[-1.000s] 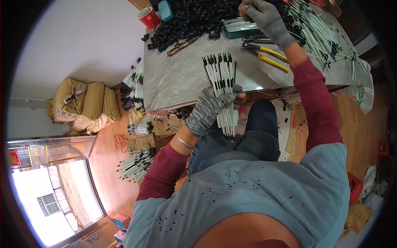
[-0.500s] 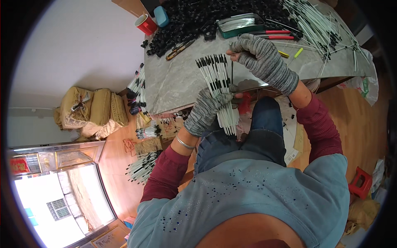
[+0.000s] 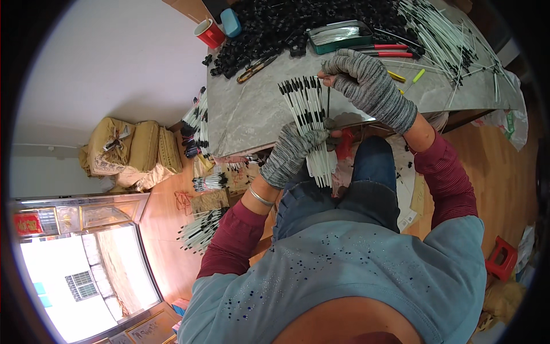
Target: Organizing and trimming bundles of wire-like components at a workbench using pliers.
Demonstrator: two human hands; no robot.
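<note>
My left hand (image 3: 301, 146), in a grey knitted fingerless glove, is closed around a fanned bundle of thin white rods (image 3: 309, 109) with black tips and black middle bands. The bundle stands above my lap at the table's near edge, its lower ends pointing toward my thighs. My right hand (image 3: 349, 77), gloved the same way, is beside the bundle's upper right, thumb and fingertips pinched together. From that pinch a thin dark rod (image 3: 329, 102) runs down along the bundle's right side. Its lower end is hidden at my left hand.
On the grey table (image 3: 246, 120) lie a heap of black plastic parts (image 3: 275, 28), a green tin (image 3: 341, 37), red-handled pliers (image 3: 392, 54), a cutter knife (image 3: 256, 69) and loose white rods (image 3: 444, 43). A red cup (image 3: 210, 34) stands far left. Tied rod bundles (image 3: 203, 229) rest on the floor.
The whole view has shifted slightly, so things appear a little further right. Both hands keep nearly the same pose, the left on the bundle and the right at the dark rod.
</note>
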